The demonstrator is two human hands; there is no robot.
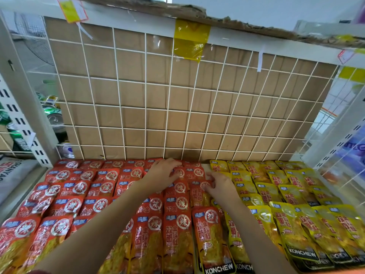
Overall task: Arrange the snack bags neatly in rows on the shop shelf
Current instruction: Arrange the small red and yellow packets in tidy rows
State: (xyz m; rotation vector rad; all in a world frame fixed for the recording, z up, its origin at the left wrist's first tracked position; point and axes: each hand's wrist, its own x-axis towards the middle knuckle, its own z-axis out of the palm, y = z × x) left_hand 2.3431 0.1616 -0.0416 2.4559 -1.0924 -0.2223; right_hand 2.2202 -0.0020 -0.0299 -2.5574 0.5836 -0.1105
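Observation:
Red snack bags (98,186) lie in overlapping rows over the left and middle of the shelf. Yellow snack bags (284,192) fill the right side in similar rows. My left hand (163,174) reaches to the back rows and rests its fingers flat on the red bags there. My right hand (218,183) lies at the seam between red and yellow, its fingertips touching the edge of a red bag (199,191). Both forearms cross over the front rows and hide some bags beneath them.
A white wire grid (177,107) backed by brown cardboard closes the shelf's rear. White slotted uprights (29,123) stand on both sides. Green drink cans (52,113) sit behind the left upright. Wire mesh (339,169) borders the right side.

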